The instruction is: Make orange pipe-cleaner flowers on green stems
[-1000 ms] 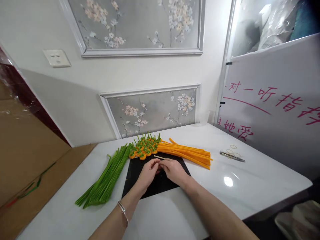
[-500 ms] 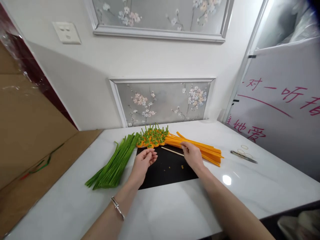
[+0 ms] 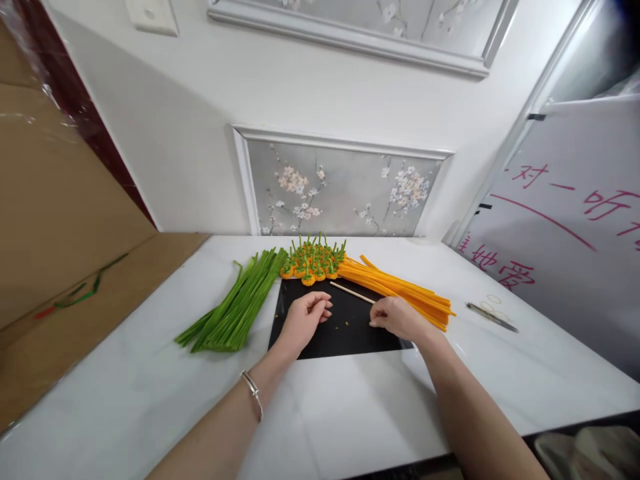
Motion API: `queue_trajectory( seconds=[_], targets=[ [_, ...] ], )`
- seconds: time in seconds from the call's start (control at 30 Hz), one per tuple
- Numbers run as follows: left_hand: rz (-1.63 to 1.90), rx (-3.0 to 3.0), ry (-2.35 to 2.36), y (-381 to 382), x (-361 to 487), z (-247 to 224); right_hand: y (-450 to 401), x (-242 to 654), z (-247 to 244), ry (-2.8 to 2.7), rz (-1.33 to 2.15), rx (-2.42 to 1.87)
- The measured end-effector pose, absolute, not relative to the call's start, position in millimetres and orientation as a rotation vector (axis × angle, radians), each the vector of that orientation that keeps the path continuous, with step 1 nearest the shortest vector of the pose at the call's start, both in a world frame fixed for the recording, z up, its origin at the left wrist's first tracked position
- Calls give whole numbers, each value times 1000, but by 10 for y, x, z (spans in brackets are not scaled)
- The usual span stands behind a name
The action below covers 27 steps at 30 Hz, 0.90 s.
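Magenta handwriting point(image 3: 517, 270) — 对一听 above 她爱 — marks a white board point(image 3: 565, 247), while the left hand point(image 3: 304, 321) curls over a black mat point(image 3: 345, 339) and the right hand point(image 3: 399, 319) meets a thin wooden stick point(image 3: 352, 292) beside orange pipe cleaners point(image 3: 400, 288), whether either grip is closed unclear.

The right hand point(image 3: 397, 317) hides one end of the pale stick point(image 3: 351, 293), and its grip cannot be made out. The curled fingers of the left hand point(image 3: 304, 320) conceal its palm. The yellowish specks point(image 3: 347, 323) are too small to identify. The top edge cuts off the upper framed panel point(image 3: 370, 27) and wall plate point(image 3: 153, 15); the right edge crops the red writing point(image 3: 530, 270).
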<state>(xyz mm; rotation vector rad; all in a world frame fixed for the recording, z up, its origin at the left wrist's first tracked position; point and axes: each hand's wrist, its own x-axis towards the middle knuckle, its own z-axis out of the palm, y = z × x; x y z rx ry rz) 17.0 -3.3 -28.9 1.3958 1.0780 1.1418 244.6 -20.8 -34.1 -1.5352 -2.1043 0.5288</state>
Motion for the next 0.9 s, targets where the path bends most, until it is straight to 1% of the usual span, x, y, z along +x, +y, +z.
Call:
queue_trajectory(
  seconds=[0.23,0.63,0.77,0.9],
  targets=[
    [1077,1537,1083,-51,245,-383,-217,1969,-327,-2128,406,-1439],
    [1030,1799,1087,-9,225,-496,-253,1801,-386,-2254,353,-1415],
    [998,1864,1089,-22,224,-500,-479,1882,-192,-2365,367,-1388],
    [971,1886,1099,-49,222,-496,-1028,2048,144,-2446,290,-1393]
  ],
)
